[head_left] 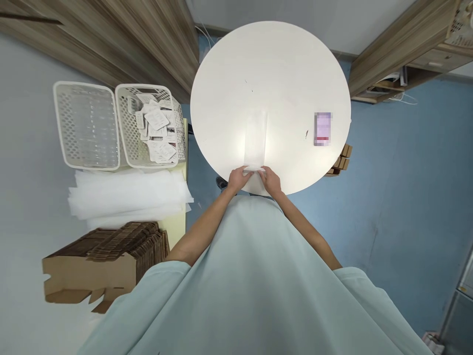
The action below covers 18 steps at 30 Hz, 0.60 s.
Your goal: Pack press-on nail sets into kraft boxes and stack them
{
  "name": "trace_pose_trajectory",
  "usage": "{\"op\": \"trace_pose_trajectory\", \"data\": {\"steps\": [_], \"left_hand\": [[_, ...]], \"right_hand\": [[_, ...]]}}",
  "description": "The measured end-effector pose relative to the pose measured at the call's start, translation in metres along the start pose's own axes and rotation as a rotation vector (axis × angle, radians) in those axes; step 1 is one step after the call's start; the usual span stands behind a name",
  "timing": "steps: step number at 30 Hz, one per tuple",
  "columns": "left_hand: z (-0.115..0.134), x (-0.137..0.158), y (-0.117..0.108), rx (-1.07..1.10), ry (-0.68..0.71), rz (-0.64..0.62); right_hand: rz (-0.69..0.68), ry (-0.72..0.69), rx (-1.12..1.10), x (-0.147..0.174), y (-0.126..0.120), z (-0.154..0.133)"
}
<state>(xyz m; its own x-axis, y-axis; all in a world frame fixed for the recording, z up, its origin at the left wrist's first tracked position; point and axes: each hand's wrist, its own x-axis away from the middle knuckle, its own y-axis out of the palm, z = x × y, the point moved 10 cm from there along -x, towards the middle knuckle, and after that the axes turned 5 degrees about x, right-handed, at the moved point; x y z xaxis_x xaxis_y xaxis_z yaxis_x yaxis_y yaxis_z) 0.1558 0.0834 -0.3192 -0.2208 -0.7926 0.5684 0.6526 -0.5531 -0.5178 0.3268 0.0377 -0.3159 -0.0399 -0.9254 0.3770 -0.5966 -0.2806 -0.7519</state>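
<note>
A narrow strip of thin white wrapping sheet point(255, 138) lies lengthwise on the round white table point(269, 59), near its front edge. The near end of the strip looks folded or rolled. My left hand point(239, 179) is closed on the left side of that end, thumb toward the middle. Opposite it, my right hand point(272, 181) pinches the right side of the same end. Whether something lies inside the fold I cannot tell.
A blurred pinkish-purple item point(322, 129) lies on the table's right. To the left stand a basket of clear plastic pieces point(88, 125), a basket of white packets point(157, 121), a stack of white sheets point(129, 195) and folded cardboard boxes point(107, 264). Brown boxes point(342, 160) stand beyond the table's right edge.
</note>
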Motion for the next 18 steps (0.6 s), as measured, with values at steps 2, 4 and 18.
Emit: {"op": "trace_pose_trajectory", "data": {"steps": [2, 4, 18], "left_hand": [[-0.003, -0.006, -0.005, -0.026, -0.070, 0.035], [-0.007, -0.012, -0.008, -0.050, -0.135, 0.060], [0.026, -0.032, -0.004, -0.252, 0.085, 0.087]], "right_hand": [[0.000, 0.050, -0.015, -0.007, -0.002, 0.002], [0.002, 0.092, -0.015, -0.015, -0.003, 0.005], [0.079, -0.085, 0.188, -0.056, -0.021, -0.027]]}}
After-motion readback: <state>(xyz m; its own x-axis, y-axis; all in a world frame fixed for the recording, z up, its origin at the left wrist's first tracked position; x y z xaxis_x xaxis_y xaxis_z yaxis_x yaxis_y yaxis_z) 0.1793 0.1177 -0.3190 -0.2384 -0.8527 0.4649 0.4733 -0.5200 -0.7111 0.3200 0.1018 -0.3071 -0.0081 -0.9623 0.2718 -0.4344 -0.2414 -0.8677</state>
